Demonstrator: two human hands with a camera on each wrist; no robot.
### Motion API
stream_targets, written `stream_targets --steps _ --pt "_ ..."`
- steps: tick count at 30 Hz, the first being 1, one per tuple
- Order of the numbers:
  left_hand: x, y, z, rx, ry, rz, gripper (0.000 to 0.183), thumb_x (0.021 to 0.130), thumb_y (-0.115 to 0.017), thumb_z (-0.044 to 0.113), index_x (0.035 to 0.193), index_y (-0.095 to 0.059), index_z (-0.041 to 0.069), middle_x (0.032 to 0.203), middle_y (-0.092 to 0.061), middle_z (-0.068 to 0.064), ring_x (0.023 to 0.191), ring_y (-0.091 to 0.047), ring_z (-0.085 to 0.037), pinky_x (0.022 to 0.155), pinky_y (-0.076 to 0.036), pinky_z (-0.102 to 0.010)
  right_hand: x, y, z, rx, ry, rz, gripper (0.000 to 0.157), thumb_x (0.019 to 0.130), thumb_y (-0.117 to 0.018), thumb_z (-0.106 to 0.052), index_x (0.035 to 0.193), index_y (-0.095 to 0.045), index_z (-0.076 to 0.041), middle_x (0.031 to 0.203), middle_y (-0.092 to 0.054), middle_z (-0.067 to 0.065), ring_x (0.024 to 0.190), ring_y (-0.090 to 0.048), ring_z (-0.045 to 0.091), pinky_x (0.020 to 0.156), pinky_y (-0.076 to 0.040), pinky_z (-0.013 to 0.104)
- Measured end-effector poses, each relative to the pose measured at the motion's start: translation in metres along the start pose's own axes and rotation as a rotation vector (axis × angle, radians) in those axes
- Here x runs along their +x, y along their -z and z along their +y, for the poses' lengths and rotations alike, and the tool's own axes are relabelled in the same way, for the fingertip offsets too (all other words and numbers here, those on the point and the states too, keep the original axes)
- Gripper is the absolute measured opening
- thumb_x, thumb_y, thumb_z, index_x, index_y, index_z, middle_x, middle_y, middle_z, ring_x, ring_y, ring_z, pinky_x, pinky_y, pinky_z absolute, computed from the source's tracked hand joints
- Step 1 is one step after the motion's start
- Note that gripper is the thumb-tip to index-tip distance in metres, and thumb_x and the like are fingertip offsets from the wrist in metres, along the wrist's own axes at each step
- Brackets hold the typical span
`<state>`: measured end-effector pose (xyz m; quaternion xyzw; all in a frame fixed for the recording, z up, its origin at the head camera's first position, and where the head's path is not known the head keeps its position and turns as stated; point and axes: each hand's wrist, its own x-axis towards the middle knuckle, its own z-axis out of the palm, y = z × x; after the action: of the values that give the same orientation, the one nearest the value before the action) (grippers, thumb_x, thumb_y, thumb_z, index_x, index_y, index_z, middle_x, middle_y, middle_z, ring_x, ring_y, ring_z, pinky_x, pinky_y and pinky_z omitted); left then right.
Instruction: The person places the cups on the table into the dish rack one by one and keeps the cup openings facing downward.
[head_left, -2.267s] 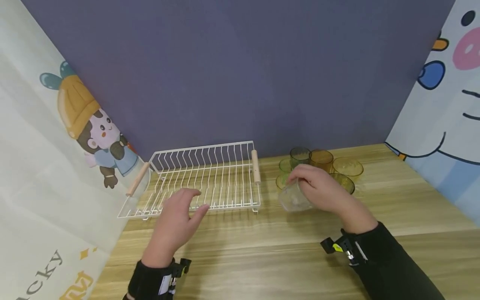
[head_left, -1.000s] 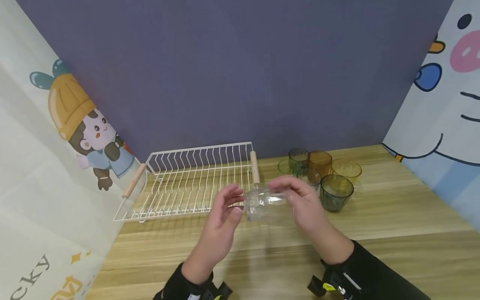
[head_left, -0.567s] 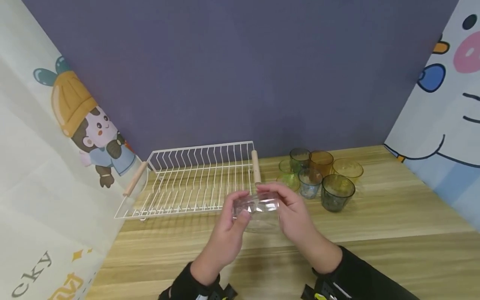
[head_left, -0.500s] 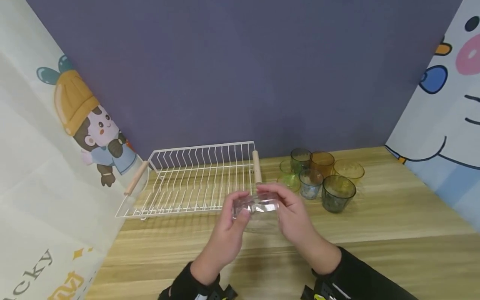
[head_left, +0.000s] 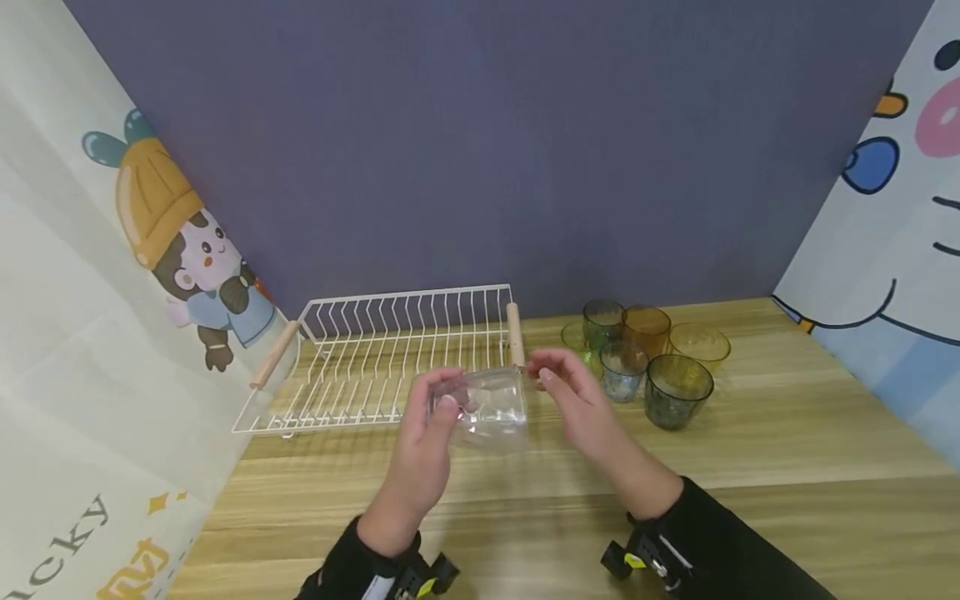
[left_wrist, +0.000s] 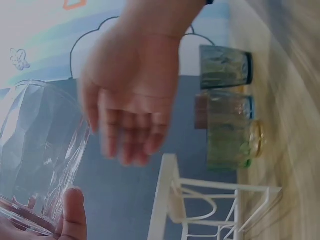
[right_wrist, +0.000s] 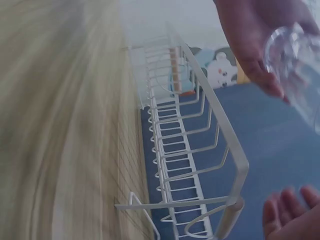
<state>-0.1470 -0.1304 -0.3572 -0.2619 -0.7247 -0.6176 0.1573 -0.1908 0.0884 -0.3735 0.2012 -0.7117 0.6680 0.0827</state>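
Note:
A clear faceted drinking glass [head_left: 491, 408] lies on its side in the air, its base in my left hand [head_left: 420, 454] and its mouth toward the right. The left thumb presses one side while the fingers go round the far side. In the left wrist view the same glass [left_wrist: 40, 150] is cut off by the frame edge. My right hand [head_left: 588, 408] is apart from the glass, just right of its rim, with loosely bent fingers and nothing in them. Behind the hands stands a white wire dish rack [head_left: 397, 358] with wooden handles, its slots bare.
Right of the rack stand several coloured glasses: a dark grey one [head_left: 677, 393], a bluish one [head_left: 623, 371], an amber one [head_left: 647, 329], a dark green one [head_left: 602, 323] and a yellow one [head_left: 701, 343]. A purple-grey panel [head_left: 480, 150] rises behind the wooden table [head_left: 525, 517].
My right hand brought the clear glass from the group of glasses to the middle, where both hands held it. Now the right hand has let go, and the left has moved slightly left with it.

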Motion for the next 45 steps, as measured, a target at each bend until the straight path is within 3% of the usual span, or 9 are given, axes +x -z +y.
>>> stream_targets --steps 5,9,15,19,25,33,39,42,45 --pt "0.001 0.007 0.001 -0.009 -0.022 0.027 0.029 0.108 -0.038 0.007 0.133 -0.046 -0.005 0.124 -0.057 -0.017 0.11 -0.058 -0.031 0.095 -0.052 -0.037 0.023 -0.004 0.011 0.009 -0.255 0.071 0.046 0.106 -0.056 -0.014 0.147 -0.042 0.001 0.143 -0.047 0.017 0.132 -0.048 0.033 0.112 -0.039 0.047" --pt "0.0 0.007 0.001 -0.02 -0.021 0.017 0.03 0.108 -0.037 0.007 0.134 -0.044 -0.007 0.123 -0.056 -0.018 0.11 -0.058 -0.031 0.095 -0.051 -0.037 0.039 -0.017 0.022 0.012 -0.354 0.078 0.056 0.101 -0.06 -0.009 0.15 -0.035 0.002 0.148 -0.041 0.023 0.135 -0.046 0.037 0.109 -0.042 0.052" --pt "0.001 0.006 0.003 -0.011 -0.04 0.004 0.031 0.111 -0.037 0.013 0.136 -0.044 -0.005 0.123 -0.057 -0.017 0.11 -0.057 -0.03 0.095 -0.05 -0.038 0.044 -0.032 0.033 -0.178 -0.307 0.038 0.077 0.084 -0.066 0.011 0.154 -0.036 -0.003 0.149 -0.035 0.022 0.122 -0.052 0.038 0.095 -0.053 0.048" --pt "0.003 0.004 0.002 -0.005 -0.04 -0.001 0.031 0.111 -0.037 0.013 0.136 -0.044 -0.004 0.122 -0.057 -0.016 0.108 -0.057 -0.029 0.093 -0.051 -0.038 0.041 -0.034 0.037 -0.241 -0.261 0.039 0.079 0.082 -0.071 0.008 0.153 -0.041 -0.005 0.149 -0.035 0.02 0.112 -0.055 0.035 0.093 -0.054 0.047" --pt "0.006 0.003 0.0 -0.013 -0.056 -0.01 0.032 0.111 -0.037 0.014 0.135 -0.043 -0.006 0.118 -0.057 -0.016 0.103 -0.056 -0.026 0.089 -0.051 -0.035 0.046 -0.03 0.048 -0.035 -0.305 -0.001 0.077 0.09 -0.069 -0.002 0.157 -0.031 -0.008 0.147 -0.042 0.025 0.125 -0.053 0.04 0.098 -0.051 0.052" --pt "0.004 0.002 -0.004 -0.018 -0.059 -0.008 0.031 0.11 -0.038 0.011 0.134 -0.043 -0.008 0.117 -0.057 -0.017 0.101 -0.056 -0.025 0.088 -0.05 -0.034 0.065 -0.025 0.058 0.168 -0.438 0.063 0.076 0.096 -0.058 0.001 0.16 -0.018 0.0 0.145 -0.048 0.029 0.12 -0.056 0.04 0.1 -0.048 0.047" --pt "0.003 0.002 -0.007 -0.005 -0.036 -0.01 0.032 0.109 -0.038 0.011 0.135 -0.042 -0.007 0.119 -0.057 -0.016 0.101 -0.056 -0.028 0.088 -0.051 -0.035 0.072 -0.028 0.054 0.129 -0.485 0.065 0.07 0.103 -0.06 -0.019 0.158 -0.022 0.0 0.148 -0.045 0.029 0.124 -0.054 0.039 0.1 -0.047 0.05" --pt "0.004 0.002 -0.008 -0.008 -0.031 -0.008 0.031 0.109 -0.037 0.009 0.135 -0.042 -0.006 0.118 -0.056 -0.02 0.101 -0.056 -0.03 0.088 -0.051 -0.034 0.073 -0.032 0.057 0.081 -0.473 0.083 0.068 0.104 -0.06 -0.021 0.158 -0.024 -0.002 0.146 -0.047 0.029 0.128 -0.05 0.043 0.108 -0.04 0.059" --pt "0.005 0.002 -0.009 -0.012 -0.032 -0.006 0.029 0.109 -0.037 0.009 0.136 -0.043 -0.003 0.118 -0.056 -0.022 0.102 -0.056 -0.03 0.088 -0.051 -0.035 0.075 -0.035 0.061 0.05 -0.451 0.099 0.066 0.105 -0.057 -0.021 0.159 -0.023 -0.003 0.143 -0.049 0.027 0.123 -0.053 0.041 0.106 -0.041 0.057"
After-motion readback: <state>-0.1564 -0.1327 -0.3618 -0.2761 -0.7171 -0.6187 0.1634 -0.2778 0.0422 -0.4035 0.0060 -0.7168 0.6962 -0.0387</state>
